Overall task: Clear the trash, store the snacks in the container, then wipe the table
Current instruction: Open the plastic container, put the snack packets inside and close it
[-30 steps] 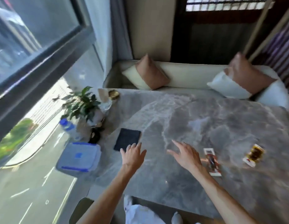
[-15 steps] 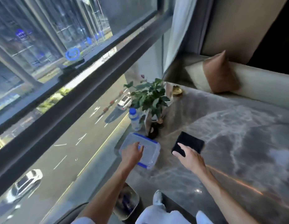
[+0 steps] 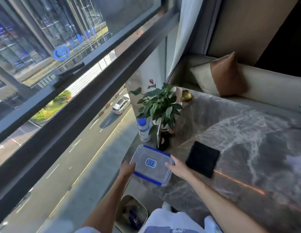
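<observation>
With our left hand [image 3: 127,169] and right hand [image 3: 177,167] clamped on the clear blue-rimmed plastic container [image 3: 151,164] at the grey marble table [image 3: 247,148] corner, we should lift it level.

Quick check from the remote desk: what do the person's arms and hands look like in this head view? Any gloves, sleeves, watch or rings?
Both forearms are bare up to the frame's lower edge, with no long sleeves on them. The left hand and right hand wear no gloves, and no watch, band or ring shows on either wrist or on the visible fingers. White fabric at the bottom edge may be clothing, though what garment it belongs to is unclear.
</observation>
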{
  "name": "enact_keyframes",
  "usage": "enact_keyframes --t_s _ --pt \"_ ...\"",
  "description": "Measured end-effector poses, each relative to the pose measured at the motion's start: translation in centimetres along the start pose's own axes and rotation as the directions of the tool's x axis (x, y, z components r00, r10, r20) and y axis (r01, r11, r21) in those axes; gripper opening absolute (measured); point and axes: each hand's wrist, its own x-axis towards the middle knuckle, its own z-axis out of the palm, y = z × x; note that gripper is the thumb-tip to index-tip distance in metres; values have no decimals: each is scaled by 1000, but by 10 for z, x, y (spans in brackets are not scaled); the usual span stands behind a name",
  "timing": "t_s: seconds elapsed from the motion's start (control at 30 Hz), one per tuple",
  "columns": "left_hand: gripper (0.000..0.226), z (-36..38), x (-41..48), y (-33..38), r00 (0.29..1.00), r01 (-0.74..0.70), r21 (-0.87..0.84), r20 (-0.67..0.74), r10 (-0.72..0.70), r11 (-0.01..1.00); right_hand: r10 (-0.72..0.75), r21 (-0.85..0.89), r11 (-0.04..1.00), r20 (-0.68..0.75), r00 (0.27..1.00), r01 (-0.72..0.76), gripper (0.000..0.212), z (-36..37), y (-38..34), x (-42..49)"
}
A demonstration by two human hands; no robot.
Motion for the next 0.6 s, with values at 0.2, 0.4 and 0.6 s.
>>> enact_keyframes --t_s 0.2,0.4,0.6 --pt "33 12 -5 -10 994 100 -209 53 -91 973 86 371 926 -10 996 -76 75 -6 3 1" --pt "33 63 -49 -10 966 109 -231 255 -48 967 218 273 947 -157 963 -170 43 -35 76 -41" --pt "35 162 -98 46 895 -46 -131 435 99 990 445 558 798 -290 847 -228 44 -79 199 -118"
